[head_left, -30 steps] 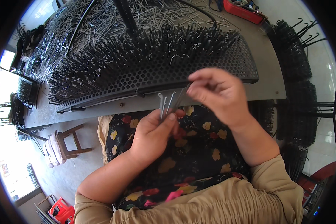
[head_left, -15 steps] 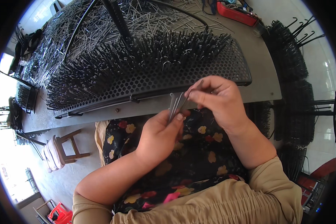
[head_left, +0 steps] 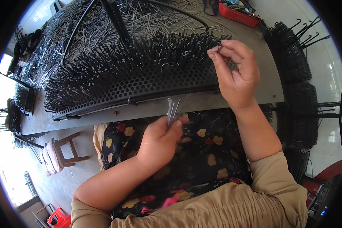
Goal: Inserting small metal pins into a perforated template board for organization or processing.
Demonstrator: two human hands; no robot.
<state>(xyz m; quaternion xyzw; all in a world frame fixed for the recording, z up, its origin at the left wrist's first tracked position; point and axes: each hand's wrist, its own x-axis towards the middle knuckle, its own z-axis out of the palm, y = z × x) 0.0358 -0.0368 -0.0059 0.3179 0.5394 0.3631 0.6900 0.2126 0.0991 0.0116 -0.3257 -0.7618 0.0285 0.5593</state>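
Note:
My left hand point(head_left: 156, 142) is closed around a small bunch of thin metal rods point(head_left: 171, 110), which stick up out of the fist in front of the table's edge. One of them has a rounded, flattened tip. Farther up and to the right, my right hand point(head_left: 239, 78) is raised over the right end of a black perforated tray point(head_left: 136, 88). Its thumb and fingers pinch a short dark metal rod point(head_left: 219, 49), mostly hidden by the fingers. Many dark rods with bent tips point(head_left: 98, 70) stand upright in the tray's holes.
Behind the tray lies a big heap of loose metal rods point(head_left: 148, 19) on the grey table point(head_left: 263, 64). A red box point(head_left: 237, 16) sits at the back right. Racks of dark hooked rods point(head_left: 298, 110) hang at the right. On the left is a wooden stool point(head_left: 70, 150).
My right hand has moved up and away from the left hand, carrying a rod to above the tray's right end. The left hand has shifted slightly left and down with its rods.

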